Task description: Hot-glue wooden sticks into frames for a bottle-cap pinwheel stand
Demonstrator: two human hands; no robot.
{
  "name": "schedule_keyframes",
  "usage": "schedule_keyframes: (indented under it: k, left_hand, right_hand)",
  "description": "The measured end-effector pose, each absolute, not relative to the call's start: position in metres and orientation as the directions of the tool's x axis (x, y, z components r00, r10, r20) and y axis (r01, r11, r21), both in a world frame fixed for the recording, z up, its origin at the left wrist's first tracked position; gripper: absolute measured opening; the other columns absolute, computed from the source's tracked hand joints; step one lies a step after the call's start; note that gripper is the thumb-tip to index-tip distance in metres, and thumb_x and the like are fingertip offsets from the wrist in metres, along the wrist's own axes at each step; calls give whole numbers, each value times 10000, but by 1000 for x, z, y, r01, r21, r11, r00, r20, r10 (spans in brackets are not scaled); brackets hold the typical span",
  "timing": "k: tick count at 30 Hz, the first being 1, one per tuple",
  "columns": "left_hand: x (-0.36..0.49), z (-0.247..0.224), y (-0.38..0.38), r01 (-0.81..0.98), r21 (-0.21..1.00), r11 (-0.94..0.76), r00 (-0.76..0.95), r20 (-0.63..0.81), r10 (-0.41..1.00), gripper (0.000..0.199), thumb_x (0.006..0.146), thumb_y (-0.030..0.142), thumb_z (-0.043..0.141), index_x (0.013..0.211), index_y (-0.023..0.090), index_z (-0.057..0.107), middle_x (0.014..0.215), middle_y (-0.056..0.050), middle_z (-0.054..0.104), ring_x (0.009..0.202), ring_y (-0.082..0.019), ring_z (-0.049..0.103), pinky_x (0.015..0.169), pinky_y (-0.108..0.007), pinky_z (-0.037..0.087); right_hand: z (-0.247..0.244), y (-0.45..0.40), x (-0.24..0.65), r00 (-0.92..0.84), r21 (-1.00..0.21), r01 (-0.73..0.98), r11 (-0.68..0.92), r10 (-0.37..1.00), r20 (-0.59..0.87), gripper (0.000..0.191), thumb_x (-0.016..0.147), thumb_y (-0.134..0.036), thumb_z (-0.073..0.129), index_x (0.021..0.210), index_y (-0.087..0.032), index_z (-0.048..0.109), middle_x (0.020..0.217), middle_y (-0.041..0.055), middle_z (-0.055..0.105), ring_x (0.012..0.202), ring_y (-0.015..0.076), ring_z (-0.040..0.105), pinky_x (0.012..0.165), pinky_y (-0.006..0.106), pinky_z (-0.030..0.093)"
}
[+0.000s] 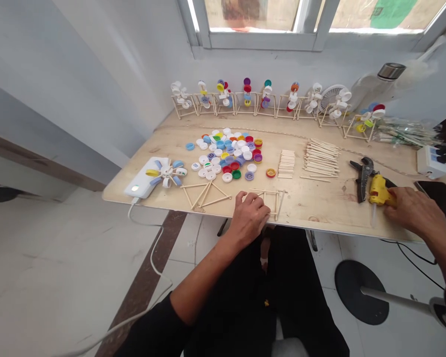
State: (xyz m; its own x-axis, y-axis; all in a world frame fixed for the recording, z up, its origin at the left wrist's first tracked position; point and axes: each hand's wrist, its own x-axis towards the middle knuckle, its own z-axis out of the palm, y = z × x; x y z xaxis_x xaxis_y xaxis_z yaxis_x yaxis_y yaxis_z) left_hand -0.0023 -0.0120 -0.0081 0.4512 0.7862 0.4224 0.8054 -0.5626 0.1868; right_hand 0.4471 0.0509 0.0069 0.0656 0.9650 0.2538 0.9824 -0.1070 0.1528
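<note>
My left hand (250,214) rests on a small frame of wooden sticks (277,204) at the table's front edge, its fingers curled over the frame's left side. At the right, my right hand (411,208) has its fingers round the handle of a yellow glue gun (379,191), whose clear stick or tip points toward the front edge. Black pliers or cutters (363,181) lie just left of the gun. Triangular stick frames (208,193) lie left of my left hand. A bottle-cap wheel (166,172) sits on a white power bank (141,186).
Loose bottle caps (226,153) are heaped mid-table, beside two stick piles (321,158). Several cap wheels on stick stands (247,101) line the back. A phone (440,198), a socket block (431,162) and bagged sticks (405,134) lie at the right.
</note>
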Motion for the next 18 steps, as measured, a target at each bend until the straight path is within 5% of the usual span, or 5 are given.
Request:
schedule_keyframes:
  k: [3, 11, 18]
  left_hand:
    - [-1, -9, -11, 807, 181, -562, 448, 431, 783, 176, 875, 233, 513, 740, 211, 625, 813, -28, 627, 896, -195, 511, 918, -428, 290]
    - [-2, 1, -16, 810, 289, -511, 360, 443, 821, 157, 876, 205, 518, 754, 210, 617, 813, -12, 666, 896, -185, 536, 921, -407, 296]
    - [-12, 20, -22, 630, 683, -371, 134, 374, 918, 117, 867, 225, 528, 819, 200, 631, 813, -12, 686, 853, -166, 588, 833, -333, 409]
  right_hand:
    - [9, 54, 450, 51, 221, 973, -66, 996, 74, 409, 685, -292, 641, 1046, -99, 641, 1076, 215, 634, 864, 266, 568, 628, 348, 288]
    - [17, 53, 444, 74, 258, 963, -77, 997, 23, 457, 705, -298, 651, 1115, -98, 627, 1159, 206, 605, 933, 269, 573, 676, 366, 319]
    - [19, 52, 442, 71, 302, 951, -62, 997, -21, 432, 773, -331, 563, 1133, -96, 605, 1196, 195, 580, 967, 265, 575, 741, 364, 365]
